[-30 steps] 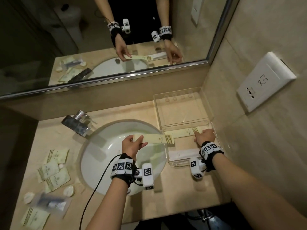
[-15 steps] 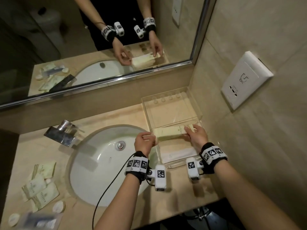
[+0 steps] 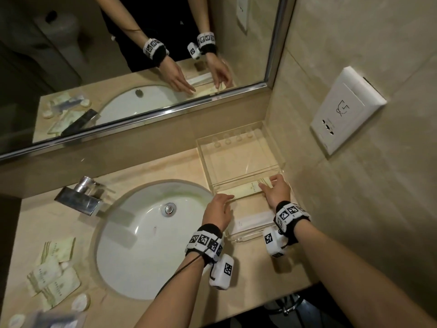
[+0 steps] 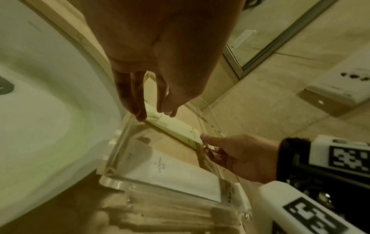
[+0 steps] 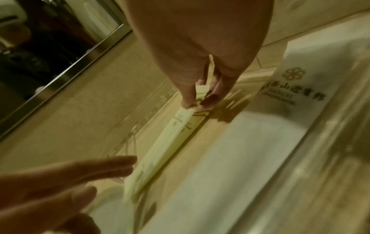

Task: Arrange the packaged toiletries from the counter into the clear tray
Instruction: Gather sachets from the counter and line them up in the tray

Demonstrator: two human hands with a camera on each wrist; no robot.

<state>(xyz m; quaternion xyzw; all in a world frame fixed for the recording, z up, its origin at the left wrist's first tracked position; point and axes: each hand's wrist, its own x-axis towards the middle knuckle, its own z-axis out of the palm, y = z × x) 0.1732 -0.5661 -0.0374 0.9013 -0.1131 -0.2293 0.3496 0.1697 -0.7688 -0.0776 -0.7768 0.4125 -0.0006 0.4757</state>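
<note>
The clear tray (image 3: 203, 152) stands on the counter right of the sink, against the wall. A long pale yellow packet (image 3: 246, 187) lies across its near section, along the divider. My right hand (image 3: 272, 183) pinches the packet's right end between thumb and fingers (image 5: 188, 101). My left hand (image 3: 224, 200) is at the packet's left end with straight fingers (image 4: 138, 109), the tips touching or just above it. A white packet (image 3: 253, 221) lies flat in the tray nearer to me, also seen in the left wrist view as the white packet (image 4: 170, 171).
The white sink (image 3: 146, 245) and chrome faucet (image 3: 80, 197) sit left of the tray. Several yellow sachets (image 3: 54, 275) and small round soaps (image 3: 80, 301) lie at the counter's left end. A wall socket plate (image 3: 345, 110) is above the tray; a mirror (image 3: 118, 55) runs behind.
My left hand carried the yellow packet from over the sink to the tray. Both hands lowered it in. The left hand's fingers have straightened off it; the right still pinches its end.
</note>
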